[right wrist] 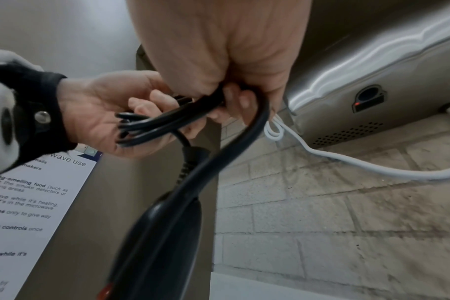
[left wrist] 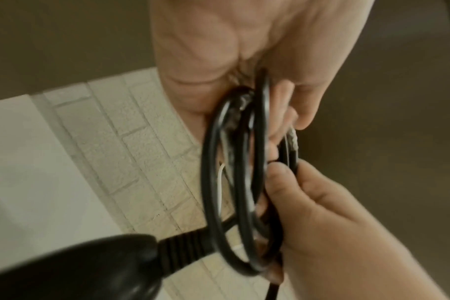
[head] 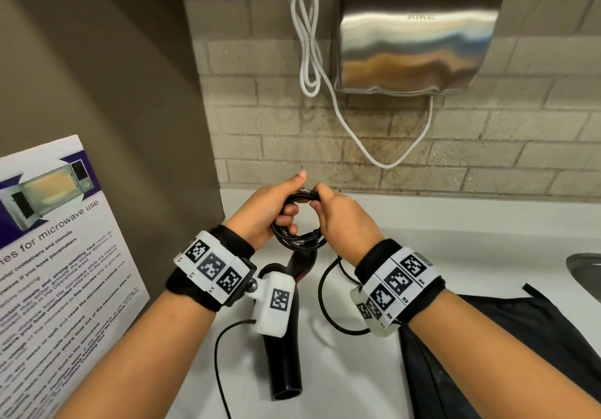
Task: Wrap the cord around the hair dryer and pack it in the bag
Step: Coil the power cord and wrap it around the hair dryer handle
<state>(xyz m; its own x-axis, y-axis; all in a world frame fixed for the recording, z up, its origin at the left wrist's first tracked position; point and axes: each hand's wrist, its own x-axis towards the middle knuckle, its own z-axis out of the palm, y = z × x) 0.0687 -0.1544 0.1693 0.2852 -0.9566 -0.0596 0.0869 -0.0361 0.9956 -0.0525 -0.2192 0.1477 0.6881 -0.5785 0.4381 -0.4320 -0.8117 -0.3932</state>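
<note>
Cord [head: 294, 238] loops, black and coiled into a small ring, sit between both hands above the worktop [head: 455, 239]. Left hand [head: 265, 212] curls its fingers [right wrist: 141, 105] through the coil and holds it from 9 o'clock. Right hand [head: 344, 220] pinches the strands at the coil's 12 o'clock between thumb and fingers [left wrist: 283, 178]; a bare, frayed bit of wire shows just beside that pinch. From the coil's 6 o'clock the cord runs into the dryer [head: 284, 353], which hangs down over the worktop, nozzle end toward the camera. A loose length of cord trails under the right wrist at 3 o'clock. Bag [head: 487, 353], dark, lies on the worktop at 4 o'clock. A microwave poster [head: 48, 272] leans at 8 o'clock. On the tiled wall at 1 o'clock hangs a steel hand dryer [head: 416, 38] with a white cable [head: 307, 44].
</note>
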